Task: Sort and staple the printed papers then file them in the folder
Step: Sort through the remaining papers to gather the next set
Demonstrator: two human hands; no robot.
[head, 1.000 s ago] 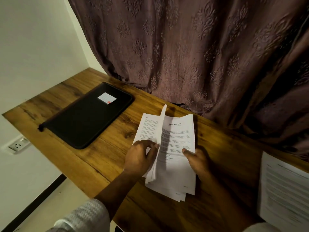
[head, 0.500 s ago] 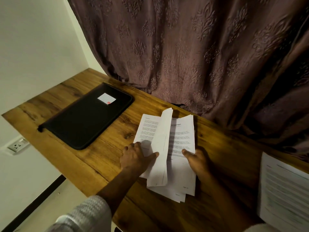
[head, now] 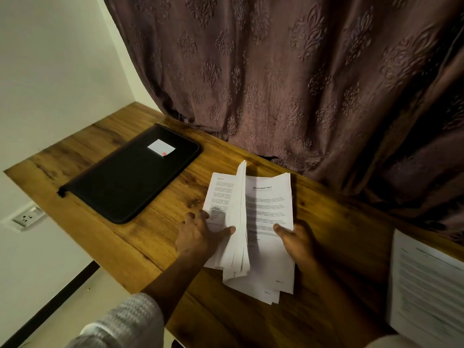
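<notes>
Your L hand point(head: 198, 237) pinches a lifted wad of the printed papers point(head: 268, 209), thumb in front; R hand point(head: 298, 243) grips their right edge, thumb on top. Papers lie mid-table point(head: 100, 222), closed black folder point(head: 130, 182) flat to their left, apart

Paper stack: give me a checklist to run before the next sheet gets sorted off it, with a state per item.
1. Left hand has the lifted sheets: ok, thumb in front, fingers behind.
2. Right hand steadies the paper stack: ok, thumb on the top page at its right edge.
3. Stack edges squared for stapling: not ok, the bottom edges are fanned out.
4. Folder ready to take papers: not ok, it lies closed on the table.
5. Stapler at hand: cannot tell, none in view.
6. Second pile kept apart from the stack: ok, bare table between them.
</notes>
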